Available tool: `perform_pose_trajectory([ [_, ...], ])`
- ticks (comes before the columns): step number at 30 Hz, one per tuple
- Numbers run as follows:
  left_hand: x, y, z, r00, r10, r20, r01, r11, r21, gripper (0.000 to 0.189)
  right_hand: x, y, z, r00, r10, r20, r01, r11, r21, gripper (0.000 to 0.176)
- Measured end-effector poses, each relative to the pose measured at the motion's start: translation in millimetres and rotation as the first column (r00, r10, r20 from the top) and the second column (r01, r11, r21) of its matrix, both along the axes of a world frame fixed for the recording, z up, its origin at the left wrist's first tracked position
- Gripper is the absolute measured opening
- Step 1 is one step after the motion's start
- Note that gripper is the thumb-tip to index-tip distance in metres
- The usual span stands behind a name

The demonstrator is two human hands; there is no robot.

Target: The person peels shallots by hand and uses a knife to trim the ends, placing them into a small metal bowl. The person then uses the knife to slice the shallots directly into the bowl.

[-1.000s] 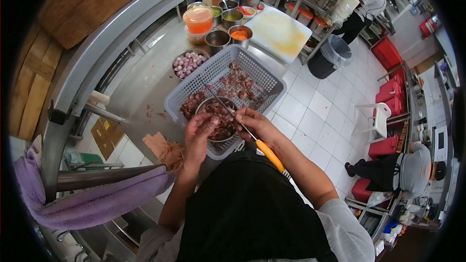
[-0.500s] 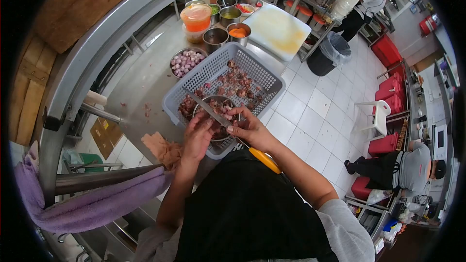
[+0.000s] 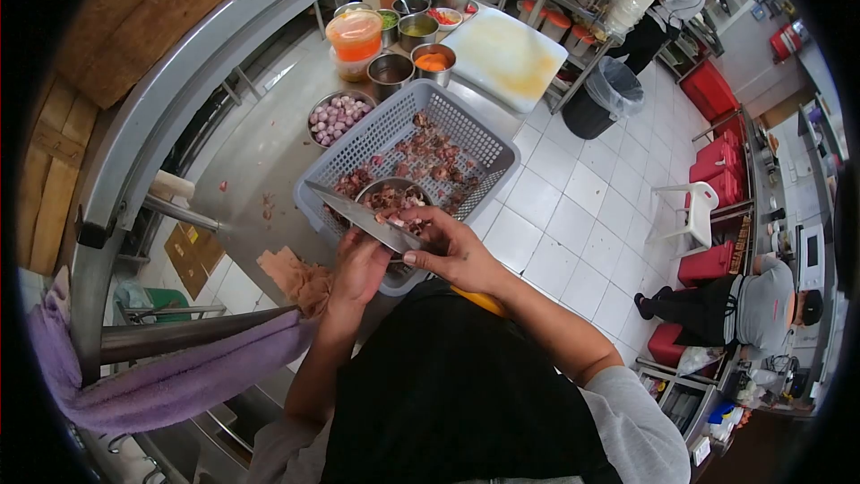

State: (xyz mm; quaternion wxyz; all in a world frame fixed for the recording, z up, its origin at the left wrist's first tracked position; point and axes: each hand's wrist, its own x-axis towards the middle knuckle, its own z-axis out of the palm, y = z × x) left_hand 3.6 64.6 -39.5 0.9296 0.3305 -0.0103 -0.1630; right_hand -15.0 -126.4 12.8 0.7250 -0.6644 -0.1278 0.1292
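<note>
A knife (image 3: 363, 217) with a broad metal blade and a yellow handle lies slantwise across both hands. My right hand (image 3: 455, 249) is closed around the knife near the heel of its blade, and the handle passes below the wrist. Pale pinkish pieces (image 3: 408, 215) show at the blade by the right fingertips. My left hand (image 3: 360, 267) is curled under the blade, and what its fingers hold is hidden. Beneath the hands a metal bowl (image 3: 394, 183) of reddish-brown pieces sits inside a grey perforated basket (image 3: 313, 181). Reddish-brown scraps (image 3: 425, 148) are scattered in the basket.
A bowl of purple-white shallots (image 3: 339, 118) stands beyond the basket. Metal pots, an orange-filled tub (image 3: 355, 36) and a white cutting board (image 3: 506, 56) are further back. A crumpled brown cloth (image 3: 294, 280) lies at left. Two people work at the far right.
The knife's blade has turned to show its broad face, and its handle is now mostly covered. Both hands have shifted slightly lower, still close together over the bowl.
</note>
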Motion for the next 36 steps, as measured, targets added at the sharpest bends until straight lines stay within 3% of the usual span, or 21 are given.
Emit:
perform_pose_trajectory([
  [8,-1.7,3.8,1.3,1.000,0.015,0.022,-0.016,1.000,0.005,0.036,-0.5,-1.3,-3.8,0.995,-0.007,0.101,0.017,0.995,-0.100,0.045],
  [10,-2.1,2.9,9.4,1.000,-0.013,0.017,0.013,1.000,-0.005,0.029,2.2,0.6,-5.8,1.000,0.014,-0.005,-0.013,0.994,0.110,0.043],
  [11,-1.7,2.4,11.5,1.000,-0.011,0.018,0.011,1.000,-0.004,0.029,3.5,-1.9,-5.1,1.000,0.015,-0.004,-0.015,0.994,0.111,0.043],
  [13,-1.3,1.1,13.9,0.999,-0.028,0.017,0.028,1.000,0.004,0.028,5.2,-8.5,5.2,0.948,0.136,-0.288,-0.049,0.956,0.288,0.045],
  [22,-4.0,0.1,16.1,0.998,0.026,0.051,-0.028,0.999,0.036,0.025,-0.2,-4.9,13.2,0.985,0.082,-0.153,-0.063,0.990,0.126,0.048],
  [29,-3.7,3.2,13.1,0.996,0.064,0.067,-0.068,0.996,0.064,0.029,2.8,-5.8,6.7,0.986,0.104,-0.133,-0.085,0.986,0.141,0.044],
  [32,-1.4,4.2,14.9,0.997,0.048,0.067,-0.053,0.995,0.083,0.027,4.2,-10.7,5.9,0.966,0.145,-0.215,-0.093,0.968,0.233,0.041],
  [34,1.4,7.8,15.6,0.992,-0.050,0.119,0.039,0.995,0.090,0.027,3.9,-14.0,10.7,0.885,0.200,-0.421,-0.034,0.929,0.369,0.039],
  [36,0.2,5.4,20.5,0.995,-0.030,0.097,0.021,0.996,0.092,0.026,4.2,-14.6,10.5,0.876,0.208,-0.435,-0.035,0.927,0.372,0.041],
])
